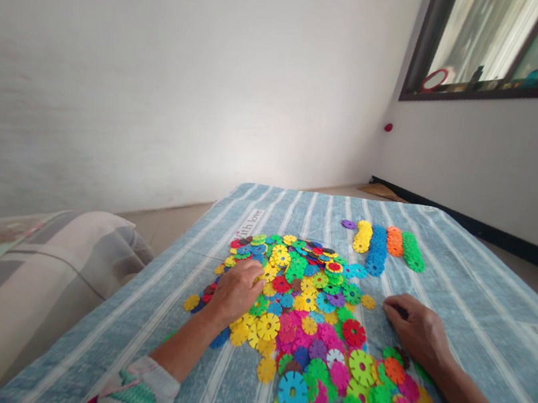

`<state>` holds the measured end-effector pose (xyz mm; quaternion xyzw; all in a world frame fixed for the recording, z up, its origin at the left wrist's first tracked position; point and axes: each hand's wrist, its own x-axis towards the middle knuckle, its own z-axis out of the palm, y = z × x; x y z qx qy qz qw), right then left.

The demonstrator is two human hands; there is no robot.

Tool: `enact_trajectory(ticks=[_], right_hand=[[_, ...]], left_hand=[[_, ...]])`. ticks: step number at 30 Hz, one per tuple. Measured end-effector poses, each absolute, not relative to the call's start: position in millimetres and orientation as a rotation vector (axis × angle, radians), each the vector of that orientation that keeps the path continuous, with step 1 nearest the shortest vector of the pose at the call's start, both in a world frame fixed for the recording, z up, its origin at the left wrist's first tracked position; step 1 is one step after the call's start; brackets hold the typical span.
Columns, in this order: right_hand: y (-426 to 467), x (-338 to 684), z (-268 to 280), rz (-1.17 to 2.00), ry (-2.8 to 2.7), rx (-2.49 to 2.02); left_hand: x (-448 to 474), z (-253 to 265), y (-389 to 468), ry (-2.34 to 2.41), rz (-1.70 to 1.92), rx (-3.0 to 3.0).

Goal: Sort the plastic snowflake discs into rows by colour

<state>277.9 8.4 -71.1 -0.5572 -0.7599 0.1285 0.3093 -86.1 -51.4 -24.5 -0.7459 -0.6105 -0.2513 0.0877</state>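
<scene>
Many flat, notched plastic discs in bright colours lie in a loose, overlapping heap on the cloth. My left hand is at the heap's left side, fingers bent and closed among yellow discs; whatever they hold is hidden. To the right of the heap, my right hand rests low over the cloth, with its thumb and fingers drawn together. I cannot make out anything between them. A single yellow disc lies just left of its fingertips.
Beyond the heap, discs lie in overlapping rows by colour: yellow, blue, orange and green. One purple disc is beside them. A striped blue cloth covers the table. Grey-striped fabric is at left.
</scene>
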Motion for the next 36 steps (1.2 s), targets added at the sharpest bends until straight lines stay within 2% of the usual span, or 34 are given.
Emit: enact_trajectory(ticks=[11,36], right_hand=[[8,274,-65,0.342,-2.01,-1.478],[7,271,-61,0.305,-2.017,-1.472]], left_hand=[[-82,-20,-51,-1.792,-0.668,-2.244],[-84,-25,-46,-1.739,-0.769,-2.227]])
